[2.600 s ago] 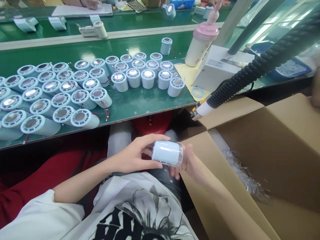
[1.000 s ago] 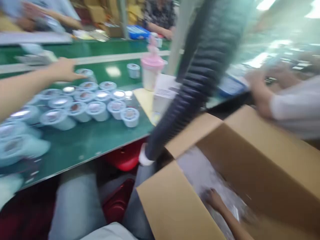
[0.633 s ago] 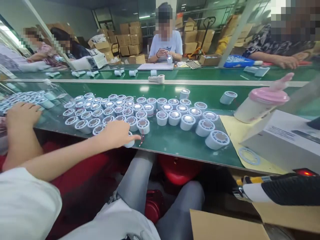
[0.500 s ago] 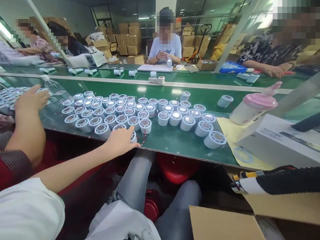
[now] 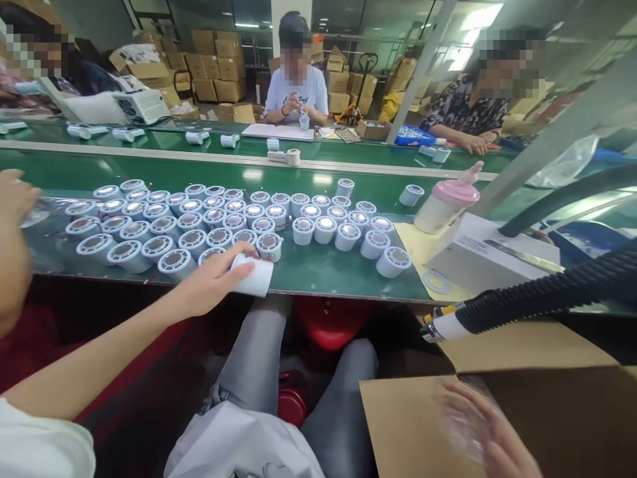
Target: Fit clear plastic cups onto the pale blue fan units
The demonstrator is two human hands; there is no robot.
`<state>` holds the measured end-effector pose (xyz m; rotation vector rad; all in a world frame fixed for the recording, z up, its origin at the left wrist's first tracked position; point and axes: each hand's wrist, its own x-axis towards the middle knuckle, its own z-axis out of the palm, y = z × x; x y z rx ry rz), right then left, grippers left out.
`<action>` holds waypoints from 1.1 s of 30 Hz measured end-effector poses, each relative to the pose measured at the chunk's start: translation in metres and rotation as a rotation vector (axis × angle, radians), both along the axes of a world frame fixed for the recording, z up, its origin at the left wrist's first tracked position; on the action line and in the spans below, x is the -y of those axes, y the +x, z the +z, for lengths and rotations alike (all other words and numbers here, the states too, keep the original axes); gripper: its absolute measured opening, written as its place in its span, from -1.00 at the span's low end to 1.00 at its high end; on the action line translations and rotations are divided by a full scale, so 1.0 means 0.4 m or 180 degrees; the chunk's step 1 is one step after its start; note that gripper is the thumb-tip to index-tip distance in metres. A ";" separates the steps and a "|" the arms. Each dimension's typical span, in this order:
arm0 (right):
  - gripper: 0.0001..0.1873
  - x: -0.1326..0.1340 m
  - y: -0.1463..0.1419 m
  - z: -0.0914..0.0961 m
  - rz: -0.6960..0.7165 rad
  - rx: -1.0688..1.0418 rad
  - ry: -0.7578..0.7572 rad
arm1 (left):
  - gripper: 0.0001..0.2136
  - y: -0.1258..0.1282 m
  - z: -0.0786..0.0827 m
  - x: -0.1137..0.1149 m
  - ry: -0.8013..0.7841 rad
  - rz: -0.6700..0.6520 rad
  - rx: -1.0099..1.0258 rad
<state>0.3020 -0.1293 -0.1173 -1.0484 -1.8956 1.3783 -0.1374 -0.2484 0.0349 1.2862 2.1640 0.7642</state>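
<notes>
My left hand grips a white cylindrical motor housing, tipped on its side just over the bench's front edge, its plain wall toward me. Beside it stand several like housings, upright in rows, with slotted rings and metal discs on top; thin red and black wires show at some. My right hand is at the lower right, over the cardboard box. Motion smears its fingers, and a clear, shiny patch shows between them; I cannot make out whether that is plastic.
A black ribbed hose with a white nozzle crosses at right. Behind it are a white box and a pink-lidded bottle. A co-worker's hand enters at far left. Another person sits across the green conveyor.
My left hand has closed round a housing and lifted it off the bench, tilting it. My right hand has come into view at lower right. The view has shifted to the right.
</notes>
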 end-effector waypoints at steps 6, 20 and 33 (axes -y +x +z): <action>-0.51 0.093 -0.267 0.104 0.1062 0.0661 0.2432 | -0.55 0.195 -0.163 -0.084 -0.1595 -0.0518 0.4321; -0.53 0.125 -0.267 0.123 0.0500 0.1956 0.2501 | -0.72 0.324 -0.226 -0.148 -0.1958 -0.1772 0.3097; -0.89 0.096 -0.279 0.146 0.0614 0.0636 0.0583 | -0.67 0.318 -0.215 -0.100 0.0376 -0.2100 0.0908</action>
